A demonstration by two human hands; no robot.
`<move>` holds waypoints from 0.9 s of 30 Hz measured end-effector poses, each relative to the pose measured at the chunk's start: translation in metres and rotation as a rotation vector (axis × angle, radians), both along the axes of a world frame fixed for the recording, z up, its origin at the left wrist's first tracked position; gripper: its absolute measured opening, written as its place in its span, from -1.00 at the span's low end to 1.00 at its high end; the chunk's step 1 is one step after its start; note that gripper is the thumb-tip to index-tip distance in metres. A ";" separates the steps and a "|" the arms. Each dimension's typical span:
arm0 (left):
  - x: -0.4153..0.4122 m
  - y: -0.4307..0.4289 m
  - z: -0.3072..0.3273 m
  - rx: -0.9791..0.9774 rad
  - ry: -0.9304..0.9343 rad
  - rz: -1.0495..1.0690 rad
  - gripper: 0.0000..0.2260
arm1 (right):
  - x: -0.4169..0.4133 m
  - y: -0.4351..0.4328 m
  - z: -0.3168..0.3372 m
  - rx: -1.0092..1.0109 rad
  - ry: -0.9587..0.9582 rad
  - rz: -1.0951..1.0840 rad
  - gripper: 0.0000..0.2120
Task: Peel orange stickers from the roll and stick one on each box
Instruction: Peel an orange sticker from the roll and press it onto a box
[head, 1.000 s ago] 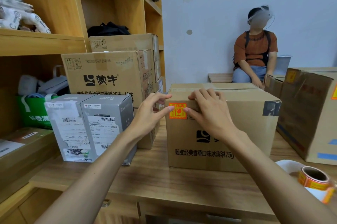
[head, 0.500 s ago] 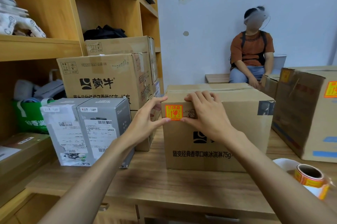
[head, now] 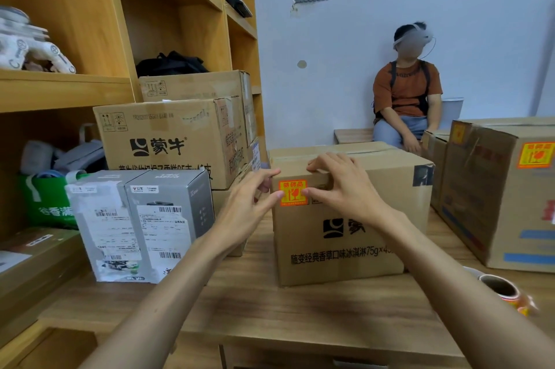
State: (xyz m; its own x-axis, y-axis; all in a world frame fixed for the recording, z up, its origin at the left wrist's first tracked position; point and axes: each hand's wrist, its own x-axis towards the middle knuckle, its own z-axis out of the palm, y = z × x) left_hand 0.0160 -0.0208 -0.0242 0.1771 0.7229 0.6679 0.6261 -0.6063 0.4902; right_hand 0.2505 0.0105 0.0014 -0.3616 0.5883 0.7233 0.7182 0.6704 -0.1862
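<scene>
Orange sticker (head: pixel 292 192) sitting flat on front of ctr box (head: pixel 345 236), mid frame. Left hand (head: pixel 249 203) thumb pressing its left edge, right hand (head: pixel 345 188) thumb pressing right edge, fingers lying over box top; neither gripping anything. Big box (head: pixel 492 203) at right edge already wearing second sticker (head: pixel 536 154). Grey boxes (head: pixel 144 227) lower left showing none, prob. remaining. Roll (head: pixel 501 290) waiting lower right on counter (head: pixel 255 302).

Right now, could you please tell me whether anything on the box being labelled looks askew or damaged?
Nothing serious. The orange sticker sits level on the middle box, pressed by the left hand and right hand. Only a dark tape patch at that box's upper right corner looks scuffed.
</scene>
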 end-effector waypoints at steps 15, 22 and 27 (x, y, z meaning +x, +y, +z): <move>0.043 0.040 0.035 -0.206 -0.041 0.065 -0.54 | -0.003 -0.041 -0.011 0.187 -0.095 -0.433 -0.38; 0.032 0.048 0.040 -0.315 0.164 0.016 -0.55 | 0.023 -0.052 -0.011 0.246 -0.066 -0.334 -0.57; 0.026 0.029 0.029 -0.244 0.114 -0.074 -0.60 | 0.076 -0.057 -0.013 0.143 0.030 -0.213 -0.56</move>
